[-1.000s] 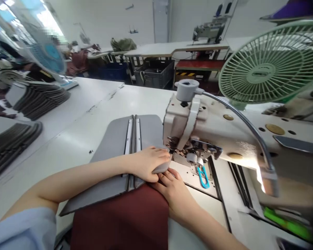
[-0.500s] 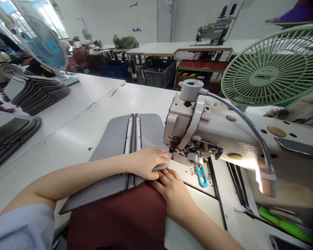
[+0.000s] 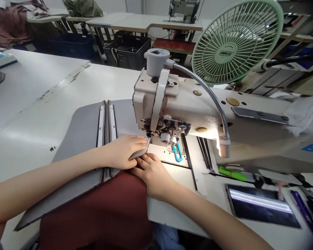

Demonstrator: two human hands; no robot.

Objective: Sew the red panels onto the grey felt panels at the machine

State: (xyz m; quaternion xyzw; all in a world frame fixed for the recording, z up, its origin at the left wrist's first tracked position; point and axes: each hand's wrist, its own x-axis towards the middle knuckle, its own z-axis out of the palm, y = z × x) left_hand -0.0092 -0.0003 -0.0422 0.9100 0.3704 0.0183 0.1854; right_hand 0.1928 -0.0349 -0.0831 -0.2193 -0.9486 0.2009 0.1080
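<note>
A grey padded panel [image 3: 86, 128], with two white metal strips [image 3: 112, 121] along its middle, lies on the table with its right edge at the head of a sewing machine [image 3: 156, 104]. My left hand [image 3: 122, 149] is closed on this edge, fingers on top and thumb lower, close to the presser foot. Just below it, my right hand [image 3: 153, 175] has its fingers at the same edge and closes on a maroon cloth [image 3: 99, 208]. That cloth hangs from under the panel toward me. The needle itself is hard to make out.
A blue slotted guide [image 3: 177, 152] sits on the machine bed. To the right lie a green-handled tool [image 3: 232, 173] and a phone [image 3: 263, 205]. A green fan [image 3: 237, 45] stands behind the machine, and a dark crate [image 3: 129, 52] is beyond the table.
The view has turned right and down, so the machine and hands appear further left and the phone shows fully. Both hands keep their places on the panel and cloth.
</note>
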